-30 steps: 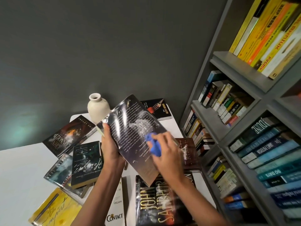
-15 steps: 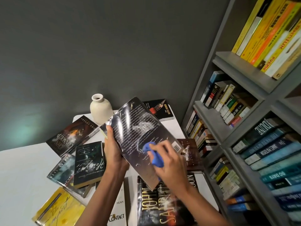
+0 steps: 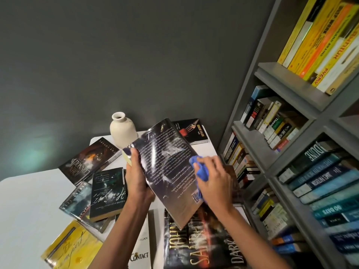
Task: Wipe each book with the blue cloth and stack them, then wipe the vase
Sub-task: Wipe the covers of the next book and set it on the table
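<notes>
While the left hand (image 3: 136,177) keeps the same hold as a second ago, we see the right hand (image 3: 215,179) has carried the blue cloth (image 3: 200,169) out from the middle of the cover toward its right-hand edge, so that the barcode box now shows just below the hand rather than beside it. We find the dark glossy book (image 3: 167,167) held up off the tabletop (image 3: 29,200), tilted with its back cover toward us, above the other books and just in front of the cream vase (image 3: 123,131). Our left hand grips the book along its left edge, thumb laid across the cover near the upper corner and fingers wrapped behind it. Our right hand comes in from the lower right, fingers curled round the bunched cloth and pressing it onto the cover. Spread on the tabletop below lie the John Connolly book (image 3: 87,160), the yellow book (image 3: 71,247), the white Contact book (image 3: 141,249) and the John Sandford book (image 3: 194,245), unstacked. To the right stands the grey bookshelf (image 3: 272,113), full of books.
</notes>
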`<state>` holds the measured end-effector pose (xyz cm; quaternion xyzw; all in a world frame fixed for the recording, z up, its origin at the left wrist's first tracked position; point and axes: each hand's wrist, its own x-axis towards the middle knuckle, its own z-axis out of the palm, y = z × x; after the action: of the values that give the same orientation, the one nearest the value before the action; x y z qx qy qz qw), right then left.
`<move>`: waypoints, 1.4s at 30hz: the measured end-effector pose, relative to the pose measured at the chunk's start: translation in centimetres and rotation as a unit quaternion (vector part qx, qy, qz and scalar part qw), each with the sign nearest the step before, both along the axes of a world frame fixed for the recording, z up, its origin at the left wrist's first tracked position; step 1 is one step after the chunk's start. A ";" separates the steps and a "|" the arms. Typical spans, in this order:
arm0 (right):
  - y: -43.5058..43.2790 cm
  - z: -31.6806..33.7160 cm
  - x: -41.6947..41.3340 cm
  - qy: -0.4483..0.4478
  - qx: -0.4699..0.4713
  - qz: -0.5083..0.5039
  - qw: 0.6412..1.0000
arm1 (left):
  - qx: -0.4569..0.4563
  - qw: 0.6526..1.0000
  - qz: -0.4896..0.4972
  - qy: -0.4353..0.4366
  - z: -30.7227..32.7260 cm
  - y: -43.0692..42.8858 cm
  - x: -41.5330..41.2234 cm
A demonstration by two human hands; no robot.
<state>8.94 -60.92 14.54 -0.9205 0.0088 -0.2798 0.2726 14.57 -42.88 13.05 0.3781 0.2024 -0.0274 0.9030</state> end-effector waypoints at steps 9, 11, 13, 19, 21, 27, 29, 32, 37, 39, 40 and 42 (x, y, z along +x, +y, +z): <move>1.3 -0.2 -1.7 -0.015 0.001 0.087 0.996 | 0.010 1.000 0.002 0.005 0.4 -0.1 -0.2; 0.0 0.0 -0.3 -0.011 0.012 0.024 1.000 | 0.005 1.000 -0.008 0.006 0.4 -0.1 -0.6; 0.1 1.2 2.0 -0.016 0.018 -0.018 1.000 | 0.016 1.000 -0.013 0.015 0.8 -0.9 -1.0; 3.3 1.5 0.2 -0.031 0.022 0.093 0.995 | 0.027 1.000 -0.001 0.000 1.1 -1.5 -0.6; 2.0 0.4 -1.0 -0.023 0.029 0.088 0.995 | 0.024 1.000 -0.005 -0.007 1.1 -0.9 -0.9; 2.2 3.3 3.9 -0.041 0.031 -0.003 0.999 | 0.030 0.999 -0.019 -0.003 2.0 -1.7 -1.1; 3.7 3.5 2.7 -0.046 0.023 0.069 0.996 | 0.035 0.999 -0.015 0.001 2.4 -1.7 -0.9; 3.4 1.3 -0.7 -0.032 0.013 0.148 0.988 | 0.040 0.999 -0.019 -0.009 2.3 -0.9 -0.9; 1.5 2.4 3.0 -0.040 0.039 -0.006 0.998 | 0.061 0.997 -0.043 -0.036 2.2 -1.0 -1.6; 2.9 4.2 4.2 -0.056 0.039 -0.003 0.998 | 0.076 0.995 -0.053 -0.041 2.7 -1.6 -1.6; 3.7 4.6 4.0 -0.057 0.026 0.024 0.998 | 0.087 0.994 -0.049 -0.042 3.0 -1.7 -1.6; 5.0 4.5 2.7 -0.048 -0.014 0.101 0.994 | 0.112 0.992 -0.038 -0.048 3.2 -1.7 -1.4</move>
<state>11.66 -55.92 19.04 -0.9058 -0.1014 -0.2946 0.2870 13.19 -44.54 16.21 0.4852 0.1465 -0.0204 0.8618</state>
